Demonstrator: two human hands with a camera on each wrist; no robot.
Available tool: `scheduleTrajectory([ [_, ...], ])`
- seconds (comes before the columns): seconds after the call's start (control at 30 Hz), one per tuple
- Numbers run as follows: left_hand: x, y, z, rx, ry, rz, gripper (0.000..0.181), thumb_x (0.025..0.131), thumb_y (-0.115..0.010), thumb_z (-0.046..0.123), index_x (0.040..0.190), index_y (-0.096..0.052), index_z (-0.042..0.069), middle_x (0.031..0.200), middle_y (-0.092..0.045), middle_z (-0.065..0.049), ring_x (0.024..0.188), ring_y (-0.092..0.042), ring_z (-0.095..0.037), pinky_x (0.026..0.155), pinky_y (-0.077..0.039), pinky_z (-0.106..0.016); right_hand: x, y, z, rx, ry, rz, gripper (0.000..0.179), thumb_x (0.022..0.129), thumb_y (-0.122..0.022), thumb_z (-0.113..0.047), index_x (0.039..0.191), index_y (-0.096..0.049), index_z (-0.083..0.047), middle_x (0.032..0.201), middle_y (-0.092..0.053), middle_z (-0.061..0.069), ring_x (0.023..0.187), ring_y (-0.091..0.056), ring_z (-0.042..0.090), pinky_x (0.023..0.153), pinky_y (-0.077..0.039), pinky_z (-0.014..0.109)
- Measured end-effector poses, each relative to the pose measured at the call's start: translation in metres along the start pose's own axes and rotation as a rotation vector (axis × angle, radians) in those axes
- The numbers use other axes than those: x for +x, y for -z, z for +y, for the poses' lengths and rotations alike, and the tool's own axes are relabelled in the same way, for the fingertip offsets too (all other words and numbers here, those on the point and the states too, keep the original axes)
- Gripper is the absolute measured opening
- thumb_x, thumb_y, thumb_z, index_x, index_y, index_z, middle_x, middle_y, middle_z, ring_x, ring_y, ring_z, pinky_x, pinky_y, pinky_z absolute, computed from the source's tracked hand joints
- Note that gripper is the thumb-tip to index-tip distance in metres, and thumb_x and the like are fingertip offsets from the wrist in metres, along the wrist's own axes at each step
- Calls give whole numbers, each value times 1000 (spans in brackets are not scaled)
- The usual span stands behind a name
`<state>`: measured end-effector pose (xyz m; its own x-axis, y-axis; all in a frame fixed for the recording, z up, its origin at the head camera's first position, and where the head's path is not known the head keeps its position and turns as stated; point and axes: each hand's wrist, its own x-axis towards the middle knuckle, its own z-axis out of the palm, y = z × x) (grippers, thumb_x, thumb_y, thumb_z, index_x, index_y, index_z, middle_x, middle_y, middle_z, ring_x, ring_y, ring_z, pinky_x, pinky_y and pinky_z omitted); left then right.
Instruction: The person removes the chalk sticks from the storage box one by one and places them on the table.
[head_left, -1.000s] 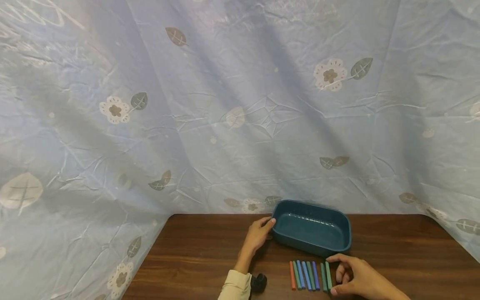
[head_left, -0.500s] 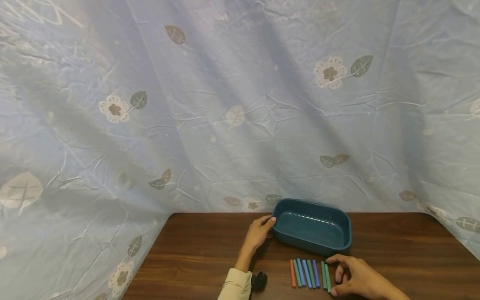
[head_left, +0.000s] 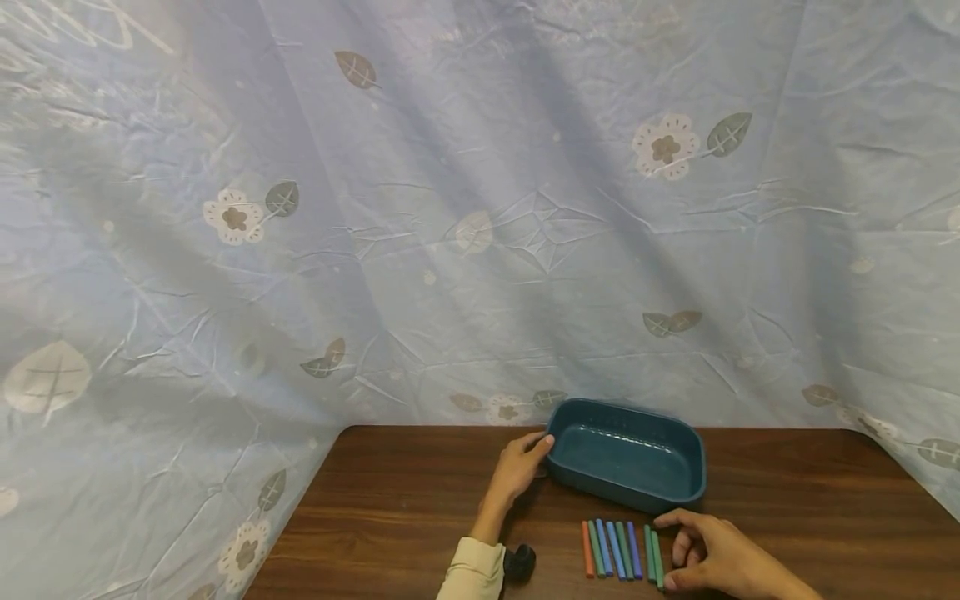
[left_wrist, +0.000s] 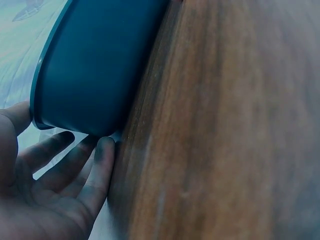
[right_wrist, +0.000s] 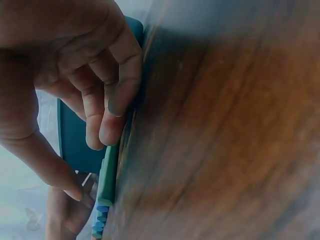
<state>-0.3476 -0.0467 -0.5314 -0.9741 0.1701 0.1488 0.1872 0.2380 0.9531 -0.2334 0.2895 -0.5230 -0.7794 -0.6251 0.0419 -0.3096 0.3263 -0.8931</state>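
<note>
A deep teal rectangular dish (head_left: 622, 462) stands at the back of the table in the head view. My left hand (head_left: 517, 467) holds its left end, thumb at the rim and fingertips against the outer wall. In front lie several slim coloured sticks, perhaps chalk or clay: a red stick (head_left: 588, 550) at the left, then green, blue and purple ones. To their right, a green stick (head_left: 649, 554) lies beside another green stick (head_left: 657, 560). My right hand (head_left: 716, 554) is beside that last one, index finger near its far end, thumb near its near end, other fingers loosely bent.
The brown wooden table (head_left: 397, 508) has a back edge just behind the dish. A pale blue floral cloth (head_left: 480, 317) hangs behind and at the sides. Against my left sleeve (head_left: 474, 567) sits a small black device (head_left: 519, 564).
The rightmost green stick has shifted slightly towards me and lies against its green neighbour; its far end no longer meets my right index finger. The left hand and the dish have stayed in place.
</note>
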Motion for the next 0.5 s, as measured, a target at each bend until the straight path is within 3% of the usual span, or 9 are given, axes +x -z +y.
scheduleTrajectory([
  [0.17, 0, 1, 0, 33, -2, -2, 52, 110, -62, 41, 143, -67, 1, 133, -74, -24, 102, -81, -32, 90, -67, -43, -1, 1, -2, -13, 33, 7, 65, 96, -80, -13, 142, -48, 20, 93, -67, -2, 78, -62, -2, 64, -55, 24],
  [0.33, 0, 6, 1, 84, -19, 16, 51, 111, -58, 42, 140, -70, 1, 128, -76, -22, 108, -79, -34, 92, -67, -44, -4, 3, -6, -25, -16, 24, 65, 97, -79, -14, 145, -48, 18, 94, -67, -3, 79, -60, -2, 65, -54, 22],
  [0.5, -3, 19, 4, 115, -25, 9, 53, 113, -55, 42, 142, -68, 0, 132, -74, -25, 109, -77, -44, 88, -67, -51, -8, 9, -13, -63, -32, 45, 62, 101, -75, -15, 147, -47, 17, 94, -67, -2, 77, -60, 1, 63, -53, 24],
])
